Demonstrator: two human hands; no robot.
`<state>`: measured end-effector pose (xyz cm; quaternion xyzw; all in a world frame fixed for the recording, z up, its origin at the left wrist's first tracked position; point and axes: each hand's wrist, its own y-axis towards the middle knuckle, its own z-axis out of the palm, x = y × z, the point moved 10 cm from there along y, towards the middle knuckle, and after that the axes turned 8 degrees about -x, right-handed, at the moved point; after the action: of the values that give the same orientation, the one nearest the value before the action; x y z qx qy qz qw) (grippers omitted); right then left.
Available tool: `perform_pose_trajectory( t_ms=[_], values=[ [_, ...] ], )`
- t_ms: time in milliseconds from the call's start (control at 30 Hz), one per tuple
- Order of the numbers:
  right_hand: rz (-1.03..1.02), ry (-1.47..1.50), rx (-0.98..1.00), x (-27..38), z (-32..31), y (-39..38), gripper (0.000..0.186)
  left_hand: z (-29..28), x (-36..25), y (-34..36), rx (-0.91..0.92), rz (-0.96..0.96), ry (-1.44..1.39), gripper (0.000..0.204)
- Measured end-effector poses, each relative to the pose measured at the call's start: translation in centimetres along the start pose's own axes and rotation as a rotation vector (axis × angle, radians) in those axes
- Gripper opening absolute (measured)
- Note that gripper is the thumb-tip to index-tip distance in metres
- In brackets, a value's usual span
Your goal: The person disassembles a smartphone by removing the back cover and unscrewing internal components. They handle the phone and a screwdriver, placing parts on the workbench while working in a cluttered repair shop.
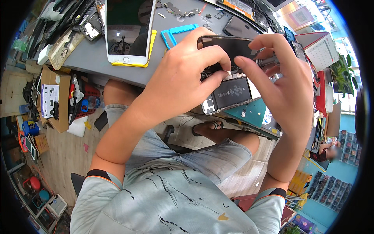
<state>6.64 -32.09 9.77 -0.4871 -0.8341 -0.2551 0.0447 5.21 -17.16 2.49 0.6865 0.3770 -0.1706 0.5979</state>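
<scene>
Black battery [233, 93] in opened smartphone [209, 104], left hand [187, 65] pinching at the smartphone, right hand [287, 76] gripping grey cylindrical tool [268, 61], blue plastic frame [168, 39] beyond.

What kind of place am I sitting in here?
Most likely a phone repair workshop, though I can't be certain: there's an opened phone with its black battery bare, small loose parts on the grey desk, and another dark phone nearby.

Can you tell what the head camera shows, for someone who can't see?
A person's left hand touches an opened phone with a black battery, while the right hand holds a grey tool. A white-framed device lies nearby.
</scene>
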Motion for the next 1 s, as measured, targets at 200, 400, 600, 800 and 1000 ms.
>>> perform_pose_trajectory(
  t_ms=[200,400,600,800,1000],
  values=[
    [-0.161,0.000,-0.045,1.2,-0.4,-0.3,0.033,-0.1,-0.1,0.0,-0.003,-0.017,-0.026,0.023],
    [0.024,-0.079,0.011,-0.5,0.2,-0.3,0.035,0.0,0.2,0.0,0.019,-0.029,-0.014,0.022],
    [0.006,0.034,-0.058,-0.1,-0.1,-0.6,0.034,-0.2,-0.1,0.1,0.021,-0.040,-0.022,0.022],
    [-0.116,-0.013,-0.118,0.7,-0.5,-0.5,0.034,-0.3,-0.6,0.3,0.015,-0.008,-0.024,0.021],
    [-0.036,-0.089,-0.109,0.2,-0.3,-0.4,0.037,-0.1,0.1,0.1,0.049,-0.036,-0.029,0.021]
  ],
)
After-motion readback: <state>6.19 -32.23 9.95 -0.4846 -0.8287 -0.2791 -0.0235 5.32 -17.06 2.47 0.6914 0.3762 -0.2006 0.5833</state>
